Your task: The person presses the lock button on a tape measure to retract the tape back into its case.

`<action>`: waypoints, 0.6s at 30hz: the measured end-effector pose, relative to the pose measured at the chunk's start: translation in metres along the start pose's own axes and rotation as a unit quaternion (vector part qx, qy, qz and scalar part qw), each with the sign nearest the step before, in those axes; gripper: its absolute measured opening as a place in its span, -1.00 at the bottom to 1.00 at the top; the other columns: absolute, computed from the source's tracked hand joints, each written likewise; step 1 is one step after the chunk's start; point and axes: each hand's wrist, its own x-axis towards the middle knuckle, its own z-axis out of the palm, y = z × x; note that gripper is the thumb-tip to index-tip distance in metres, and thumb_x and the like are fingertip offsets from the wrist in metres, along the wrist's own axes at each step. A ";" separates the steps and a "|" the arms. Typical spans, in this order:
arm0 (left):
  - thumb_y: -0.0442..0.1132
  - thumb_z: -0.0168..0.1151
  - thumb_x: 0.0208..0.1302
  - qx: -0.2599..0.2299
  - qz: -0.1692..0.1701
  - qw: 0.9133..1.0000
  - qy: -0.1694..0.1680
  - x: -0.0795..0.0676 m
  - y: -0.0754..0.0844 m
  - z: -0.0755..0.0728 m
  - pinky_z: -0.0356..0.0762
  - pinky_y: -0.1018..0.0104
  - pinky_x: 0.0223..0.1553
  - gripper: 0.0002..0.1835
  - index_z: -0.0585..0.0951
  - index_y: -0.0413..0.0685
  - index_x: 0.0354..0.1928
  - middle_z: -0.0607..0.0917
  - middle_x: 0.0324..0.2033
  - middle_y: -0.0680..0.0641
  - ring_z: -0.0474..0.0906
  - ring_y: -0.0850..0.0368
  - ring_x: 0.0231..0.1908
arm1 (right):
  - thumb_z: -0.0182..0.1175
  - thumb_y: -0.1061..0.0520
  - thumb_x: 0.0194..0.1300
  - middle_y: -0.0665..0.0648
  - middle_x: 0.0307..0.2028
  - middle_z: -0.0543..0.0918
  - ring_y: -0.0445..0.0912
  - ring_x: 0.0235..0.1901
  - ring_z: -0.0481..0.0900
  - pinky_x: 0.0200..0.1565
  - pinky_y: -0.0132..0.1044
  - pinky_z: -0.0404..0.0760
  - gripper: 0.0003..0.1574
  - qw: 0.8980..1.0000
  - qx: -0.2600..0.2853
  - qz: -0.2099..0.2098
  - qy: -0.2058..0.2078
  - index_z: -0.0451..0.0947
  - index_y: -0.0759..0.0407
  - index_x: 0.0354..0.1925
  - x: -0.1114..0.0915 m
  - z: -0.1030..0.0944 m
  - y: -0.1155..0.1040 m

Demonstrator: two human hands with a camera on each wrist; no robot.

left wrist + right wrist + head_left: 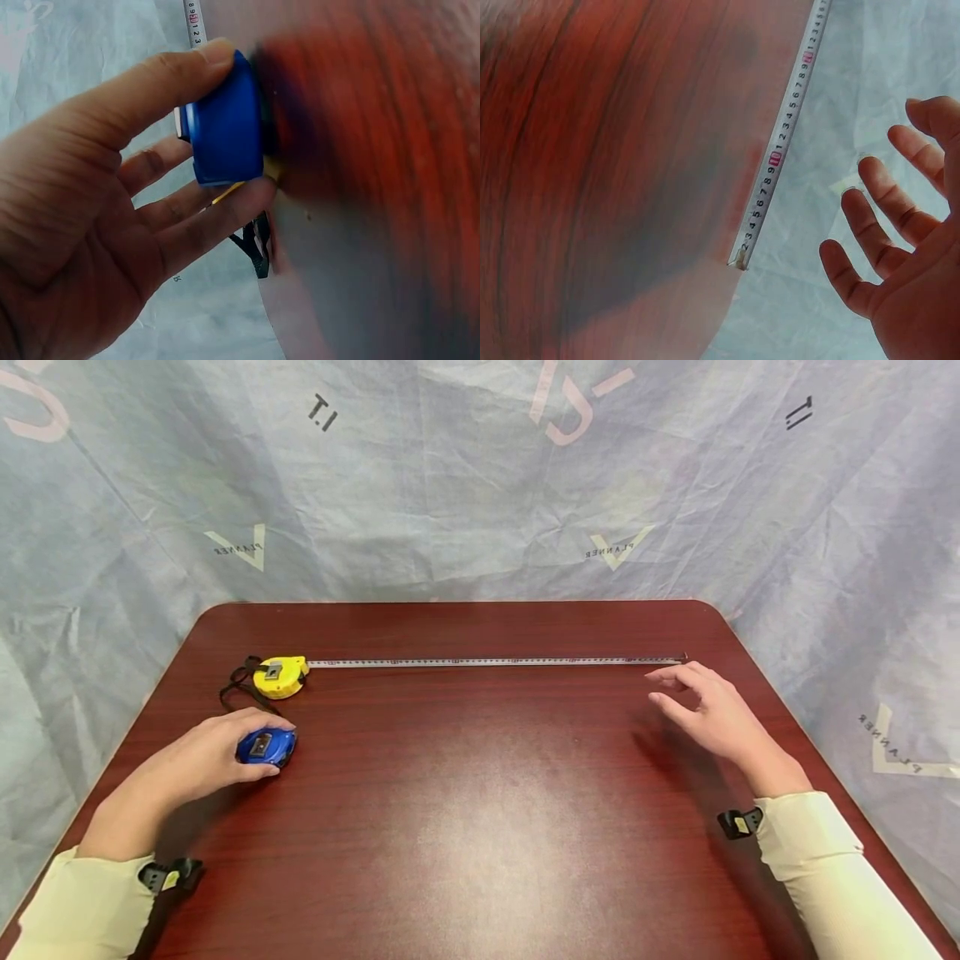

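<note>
My left hand (pixel 206 752) grips a blue tape measure (pixel 267 747) between thumb and fingers at the table's left side; its blade is not drawn out. In the left wrist view the thumb lies on one edge of the blue case (pixel 225 124) and fingertips on the opposite edge. Just beyond it lies a yellow tape measure (pixel 281 678) with a black strap (pixel 242 681). From the yellow case a long white blade (pixel 480 662) stretches rightward. My right hand (pixel 708 706) is near the blade's hooked end (pixel 739 259), fingers apart and relaxed, holding nothing.
The dark red wooden table (pixel 465 793) has rounded far corners. Grey-white fabric (pixel 420 485) with printed letters hangs behind it and along both sides. A black band with a small device (pixel 738 823) is on the right wrist, and a similar one (pixel 171 877) on the left.
</note>
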 end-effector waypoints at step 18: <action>0.03 0.66 0.04 0.004 -0.006 1.000 0.002 0.000 -0.001 -0.005 0.54 -0.30 0.02 -0.24 0.59 -0.06 0.27 0.57 0.14 -0.27 0.56 -0.22 0.03 | 0.45 0.18 0.30 0.12 -0.13 0.67 -0.01 -0.12 0.53 -0.09 -0.51 0.38 -0.61 1.000 0.002 0.029 0.010 0.69 0.06 0.09 0.005 -0.004 0.029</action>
